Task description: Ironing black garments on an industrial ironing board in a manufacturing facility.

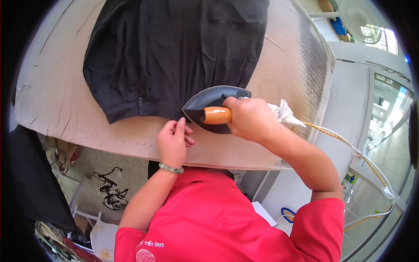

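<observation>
A black garment (174,52) lies spread on a beige padded ironing table (61,96). My right hand (248,118) grips the orange wooden handle of a grey iron (208,101), which rests on the garment's near hem. My left hand (173,139), with a bead bracelet at the wrist, presses its fingertips on the table cover at the hem's edge, just left of the iron's tip. A white rag is wrapped at the iron's rear, where a braided yellow cord (345,144) leaves to the right.
The table's right end (314,65) shows a perforated surface. A white fan (360,19) stands at the upper right. Scraps of black cloth (111,192) lie on the floor at the lower left. A dark cloth (35,179) hangs at the left.
</observation>
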The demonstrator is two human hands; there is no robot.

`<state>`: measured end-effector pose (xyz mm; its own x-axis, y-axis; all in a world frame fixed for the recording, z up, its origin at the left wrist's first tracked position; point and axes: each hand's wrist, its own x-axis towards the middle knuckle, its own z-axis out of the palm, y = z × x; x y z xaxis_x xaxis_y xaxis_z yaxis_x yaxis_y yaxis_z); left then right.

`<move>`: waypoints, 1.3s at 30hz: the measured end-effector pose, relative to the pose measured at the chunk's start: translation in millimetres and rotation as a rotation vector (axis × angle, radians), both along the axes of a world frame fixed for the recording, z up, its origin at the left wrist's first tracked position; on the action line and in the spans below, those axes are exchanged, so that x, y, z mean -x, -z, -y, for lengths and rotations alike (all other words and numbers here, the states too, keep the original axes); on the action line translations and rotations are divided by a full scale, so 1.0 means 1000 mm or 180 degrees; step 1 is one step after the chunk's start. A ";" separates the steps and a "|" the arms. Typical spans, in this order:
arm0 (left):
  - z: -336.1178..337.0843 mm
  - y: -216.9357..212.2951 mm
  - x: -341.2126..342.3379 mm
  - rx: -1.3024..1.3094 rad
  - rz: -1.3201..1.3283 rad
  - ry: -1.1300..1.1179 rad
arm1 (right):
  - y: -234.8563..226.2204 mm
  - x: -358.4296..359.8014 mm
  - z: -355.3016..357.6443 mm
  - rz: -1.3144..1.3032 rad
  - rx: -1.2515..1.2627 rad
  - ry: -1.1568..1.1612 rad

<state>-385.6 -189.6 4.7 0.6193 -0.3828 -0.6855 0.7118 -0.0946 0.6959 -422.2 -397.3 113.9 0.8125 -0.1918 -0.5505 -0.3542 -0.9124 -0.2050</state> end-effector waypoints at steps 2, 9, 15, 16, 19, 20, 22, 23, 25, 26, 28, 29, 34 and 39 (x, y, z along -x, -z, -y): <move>0.000 -0.001 0.000 -0.0024 0.0059 0.0033 | 0.015 0.012 0.016 0.0400 0.0210 0.0446; 0.002 -0.002 0.000 -0.0138 0.0141 0.0005 | 0.013 0.037 0.019 0.0542 0.0229 0.0386; 0.001 0.001 0.001 -0.0176 0.0225 -0.0034 | 0.023 0.072 0.002 0.0177 -0.0161 0.0008; 0.002 0.001 0.001 -0.0160 0.0239 -0.0061 | 0.026 0.079 0.011 0.0307 -0.0105 0.0206; 0.006 -0.002 0.002 -0.0130 0.0237 -0.0092 | 0.025 0.090 0.051 0.0449 0.0584 0.1143; 0.009 -0.004 0.003 -0.0127 0.0217 -0.0108 | 0.026 0.097 0.066 0.0607 0.0643 0.1399; 0.012 0.001 0.011 -0.0012 0.0037 -0.0080 | 0.024 0.105 0.082 0.0796 0.0737 0.1839; 0.015 0.004 0.016 0.0105 -0.0154 -0.0054 | 0.024 0.112 0.085 0.0780 0.0695 0.1953; 0.030 0.002 0.023 0.0017 -0.0638 0.0407 | 0.027 0.124 0.088 0.0821 0.0643 0.2107; 0.039 0.002 0.029 0.0007 -0.0764 0.0560 | 0.025 0.130 0.091 0.0724 0.0426 0.2201; 0.046 0.010 0.039 0.0165 -0.0866 0.0672 | 0.023 0.140 0.087 0.0550 0.0260 0.2305; 0.048 0.009 0.041 0.0192 -0.0954 0.0755 | 0.020 0.145 0.082 0.0568 0.0269 0.2344; 0.012 -0.011 0.006 0.0208 -0.0644 0.0370 | 0.023 0.168 0.089 0.0272 0.0179 0.2880; -0.048 -0.012 -0.078 -0.0530 0.0241 -0.0454 | 0.003 0.110 0.078 0.0437 0.0140 0.2409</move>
<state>-307.8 -141.2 16.8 0.7112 -0.1732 -0.6813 0.6725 -0.1148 0.7312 -532.3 -475.7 110.5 0.5116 -0.7420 -0.4332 -0.8592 -0.4399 -0.2613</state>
